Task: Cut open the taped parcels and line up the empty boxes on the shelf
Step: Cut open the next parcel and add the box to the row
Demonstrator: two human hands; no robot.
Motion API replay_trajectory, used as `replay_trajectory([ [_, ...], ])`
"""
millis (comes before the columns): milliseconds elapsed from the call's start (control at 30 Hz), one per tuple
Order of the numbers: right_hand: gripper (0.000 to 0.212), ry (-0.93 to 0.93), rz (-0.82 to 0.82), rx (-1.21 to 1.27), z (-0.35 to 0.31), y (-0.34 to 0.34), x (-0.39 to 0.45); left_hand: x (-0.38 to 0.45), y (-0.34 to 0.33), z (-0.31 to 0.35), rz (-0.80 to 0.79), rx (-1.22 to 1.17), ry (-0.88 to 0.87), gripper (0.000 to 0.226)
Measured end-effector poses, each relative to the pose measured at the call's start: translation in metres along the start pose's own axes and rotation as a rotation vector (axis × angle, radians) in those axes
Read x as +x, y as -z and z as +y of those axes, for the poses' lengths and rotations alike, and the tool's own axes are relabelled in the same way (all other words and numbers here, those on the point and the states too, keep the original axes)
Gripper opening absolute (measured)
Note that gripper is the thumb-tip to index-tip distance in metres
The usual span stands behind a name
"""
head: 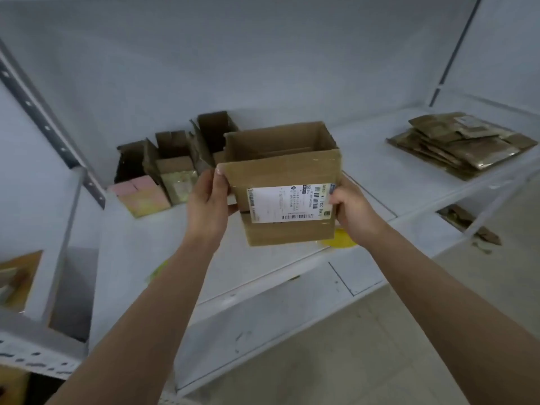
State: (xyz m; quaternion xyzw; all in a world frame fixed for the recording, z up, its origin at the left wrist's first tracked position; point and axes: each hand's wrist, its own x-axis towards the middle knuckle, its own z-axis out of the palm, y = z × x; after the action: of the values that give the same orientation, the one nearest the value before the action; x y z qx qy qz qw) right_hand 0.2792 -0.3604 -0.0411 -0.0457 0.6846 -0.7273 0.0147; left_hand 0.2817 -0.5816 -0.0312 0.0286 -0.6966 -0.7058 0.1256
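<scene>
To extend the row of opened boxes (175, 168) at ten o'clock, the open box (282, 182), held above the shelf (380, 176) at frame centre, is best set down flush beside them, mouth up. The left hand (209, 200) grips its left edge with thumb on the front face. The right hand (352, 206) clasps the right edge at the label, both arms reaching forward.

Brown cardboard box (287, 182), top open, white shipping label (289, 203) on near face, held upright above white metal shelf (380, 176). Three opened small cardboard boxes (175, 168) ranged at shelf's left rear.
</scene>
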Motion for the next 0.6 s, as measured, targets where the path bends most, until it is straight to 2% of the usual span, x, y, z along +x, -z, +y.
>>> replay_trajectory([
  [67, 0.063, -0.07, -0.011, 0.107, 0.012, -0.032, 0.01, 0.011, 0.034, -0.007, -0.003, -0.01, 0.027, 0.026],
  [167, 0.048, -0.158, -0.083, 0.269, 0.035, -0.058, 0.014, 0.026, 0.07, -0.021, -0.044, 0.025, 0.104, 0.039],
  [300, 0.027, -0.212, 0.013, 0.154, 0.054, -0.071, 0.023, 0.044, 0.09, -0.04, -0.075, 0.02, 0.218, 0.032],
  [467, 0.038, -0.247, 0.149, 0.265, 0.065, -0.089, 0.03, 0.053, 0.087, -0.06, -0.132, 0.055, 0.24, 0.028],
  [600, 0.034, -0.257, 0.19, 0.234, 0.072, -0.088, 0.032, 0.059, 0.085, -0.068, -0.145, 0.065, 0.222, 0.023],
])
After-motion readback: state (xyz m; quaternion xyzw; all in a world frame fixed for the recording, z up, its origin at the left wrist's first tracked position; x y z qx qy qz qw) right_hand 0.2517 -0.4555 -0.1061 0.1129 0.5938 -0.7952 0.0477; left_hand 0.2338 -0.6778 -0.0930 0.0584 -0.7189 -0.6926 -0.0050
